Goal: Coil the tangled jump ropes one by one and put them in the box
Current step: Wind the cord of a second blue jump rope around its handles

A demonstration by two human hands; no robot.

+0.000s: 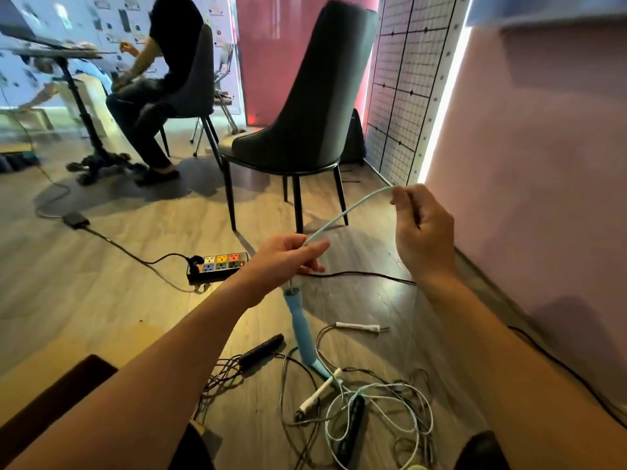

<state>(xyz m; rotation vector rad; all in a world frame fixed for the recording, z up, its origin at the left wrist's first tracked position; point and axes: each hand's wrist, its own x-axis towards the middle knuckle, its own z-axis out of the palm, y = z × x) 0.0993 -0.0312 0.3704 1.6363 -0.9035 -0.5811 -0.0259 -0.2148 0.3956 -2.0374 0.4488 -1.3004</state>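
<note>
Blue rope [346, 212]: pinched between my left hand [288, 257] and right hand [424, 232], handle [300, 329] hanging; I should draw it slowly from the tangle [376, 401], looping evenly.

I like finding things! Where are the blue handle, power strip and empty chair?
blue handle [300, 329]: head view, its middle.
power strip [220, 263]: head view, its sockets.
empty chair [325, 83]: head view, its backrest.

The rope tangle [383, 385] runs off the bottom edge at six o'clock; the desk [51, 51] at ten o'clock is blurred.
</note>
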